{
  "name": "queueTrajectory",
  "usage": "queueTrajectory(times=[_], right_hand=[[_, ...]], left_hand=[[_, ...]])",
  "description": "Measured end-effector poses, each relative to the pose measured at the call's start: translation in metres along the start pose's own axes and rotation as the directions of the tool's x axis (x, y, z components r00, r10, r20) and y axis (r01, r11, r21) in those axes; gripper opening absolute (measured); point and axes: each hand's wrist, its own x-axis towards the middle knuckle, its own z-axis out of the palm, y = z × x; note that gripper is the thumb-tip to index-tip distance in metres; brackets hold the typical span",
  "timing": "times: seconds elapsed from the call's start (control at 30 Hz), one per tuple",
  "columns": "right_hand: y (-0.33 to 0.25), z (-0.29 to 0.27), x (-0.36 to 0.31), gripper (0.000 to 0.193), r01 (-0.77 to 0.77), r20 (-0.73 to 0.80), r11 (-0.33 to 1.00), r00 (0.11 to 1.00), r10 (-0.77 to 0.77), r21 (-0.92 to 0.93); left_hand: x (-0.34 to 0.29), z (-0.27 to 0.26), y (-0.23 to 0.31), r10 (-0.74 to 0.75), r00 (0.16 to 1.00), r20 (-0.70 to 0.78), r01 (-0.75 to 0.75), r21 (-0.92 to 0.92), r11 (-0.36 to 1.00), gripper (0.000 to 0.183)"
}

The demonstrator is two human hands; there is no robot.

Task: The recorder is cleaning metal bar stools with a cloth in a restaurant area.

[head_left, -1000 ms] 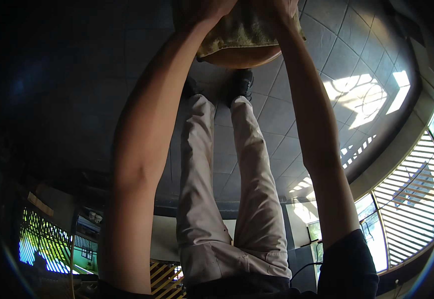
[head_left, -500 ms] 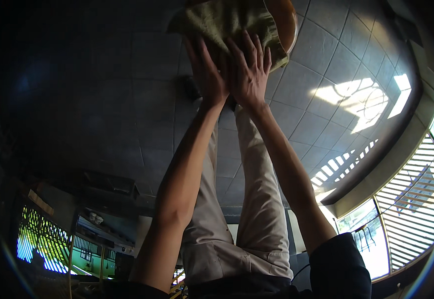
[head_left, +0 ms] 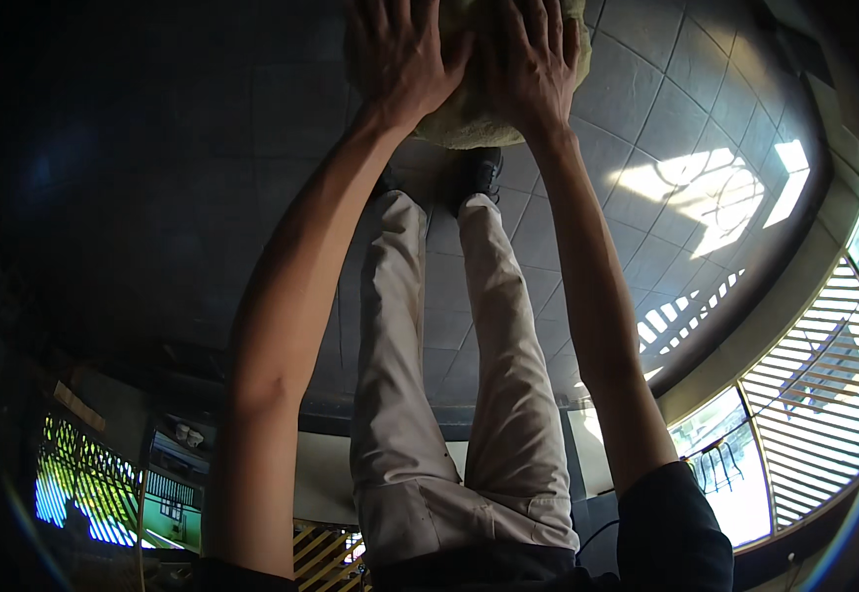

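An olive-green cloth (head_left: 471, 120) lies at the top edge of the view, its upper part cut off by the frame. On its left part rests my left hand (head_left: 405, 61), palm down with the fingers spread and the thumb pointing inward. My right hand (head_left: 540, 74) lies flat on the right part, fingers apart and stretched away from me. Both arms reach out straight. What lies under the cloth is hidden here.
Below the cloth are my dark shoes (head_left: 477, 174) and light trousers (head_left: 508, 326) on a dark tiled floor (head_left: 597, 168). Sunlight patches (head_left: 720, 197) fall on the floor at the right. A slatted window (head_left: 814, 395) stands at the lower right, a lattice screen (head_left: 89, 483) at the lower left.
My hands have moved apart, from close together to opposite sides of the cloth, and farther up. The cloth's lower edge has become rounded, and the brown curved surface beside it no longer shows.
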Motion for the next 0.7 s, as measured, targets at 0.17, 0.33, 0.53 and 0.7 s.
queueTrajectory(times=[0.17, 0.33, 0.53, 0.7], right_hand=[[0.013, 0.002, 0.09, 0.038, -0.204, 0.262, 0.979, 0.943, 0.204, -0.028], [0.034, 0.005, 0.074, 0.042, -0.34, 0.22, 0.94, 0.919, 0.327, 0.022], [0.032, 0.011, -0.05, 0.059, -0.305, -0.113, 0.929, 0.936, 0.333, 0.21], [-0.015, 0.003, -0.125, 0.062, -0.458, 0.006, 0.878, 0.887, 0.462, 0.136]], left_hand=[[0.053, 0.048, -0.052, -0.236, 0.913, 0.333, 0.187, 0.173, 0.967, 0.061], [0.053, 0.063, -0.016, -0.119, 0.955, 0.273, 0.089, 0.121, 0.989, 0.057], [-0.022, 0.015, 0.058, -0.136, 0.907, 0.398, 0.072, 0.171, 0.983, 0.068], [-0.075, -0.028, 0.08, -0.175, 0.766, 0.619, 0.041, 0.224, 0.974, 0.061]])
